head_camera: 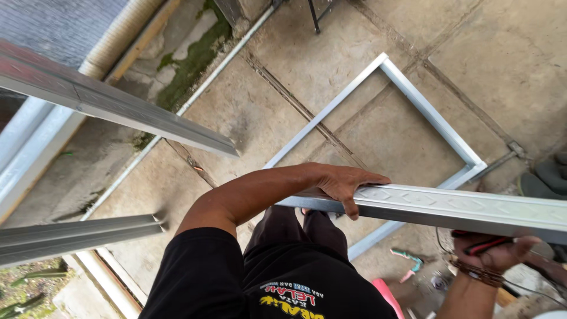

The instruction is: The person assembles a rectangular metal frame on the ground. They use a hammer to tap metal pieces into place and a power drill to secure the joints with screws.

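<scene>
My left hand lies palm down over the near end of a long embossed silver metal channel, with fingers curled over its edge. The channel runs level from the middle of the view out past the right edge. Below it, at the lower right, my right hand, with a beaded bracelet at the wrist, is closed around the red and black handles of a hand tool. The tool's head is hidden behind the channel. My black shirt and dark trousers fill the bottom centre.
A rectangular frame of metal channel lies on the concrete floor beneath me. Two more metal channels jut in from the left at height. A white pipe runs along a mossy strip. Small pink and teal items lie on the floor.
</scene>
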Demonstrator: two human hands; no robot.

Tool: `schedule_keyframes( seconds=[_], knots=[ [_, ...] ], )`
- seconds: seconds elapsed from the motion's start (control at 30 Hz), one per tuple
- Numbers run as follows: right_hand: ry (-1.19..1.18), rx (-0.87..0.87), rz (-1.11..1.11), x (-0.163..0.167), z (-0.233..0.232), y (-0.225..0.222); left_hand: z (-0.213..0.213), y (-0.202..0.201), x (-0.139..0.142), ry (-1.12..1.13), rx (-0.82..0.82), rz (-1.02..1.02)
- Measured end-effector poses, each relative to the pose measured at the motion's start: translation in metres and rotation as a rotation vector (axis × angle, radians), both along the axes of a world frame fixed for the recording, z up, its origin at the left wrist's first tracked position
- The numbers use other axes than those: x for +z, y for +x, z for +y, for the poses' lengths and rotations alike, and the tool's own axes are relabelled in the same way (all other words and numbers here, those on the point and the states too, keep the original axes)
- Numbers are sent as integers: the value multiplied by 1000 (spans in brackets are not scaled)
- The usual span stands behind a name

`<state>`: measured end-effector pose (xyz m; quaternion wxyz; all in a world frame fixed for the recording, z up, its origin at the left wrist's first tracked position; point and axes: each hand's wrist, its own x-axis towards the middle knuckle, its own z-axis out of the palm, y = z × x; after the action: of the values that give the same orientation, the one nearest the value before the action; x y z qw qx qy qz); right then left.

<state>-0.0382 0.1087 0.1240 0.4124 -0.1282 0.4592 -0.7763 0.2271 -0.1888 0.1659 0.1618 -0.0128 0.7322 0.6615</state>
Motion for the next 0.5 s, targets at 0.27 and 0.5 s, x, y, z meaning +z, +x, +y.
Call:
schedule_keyframes(
  seconds=[0.27,0.5],
  knots=[
    [-5,-129,-15,26,-47,76,-13,-21,11,-510,56,-5],
    [258,-317,285,14,-60,93,92,-133,132,-394,408,681]
  ],
)
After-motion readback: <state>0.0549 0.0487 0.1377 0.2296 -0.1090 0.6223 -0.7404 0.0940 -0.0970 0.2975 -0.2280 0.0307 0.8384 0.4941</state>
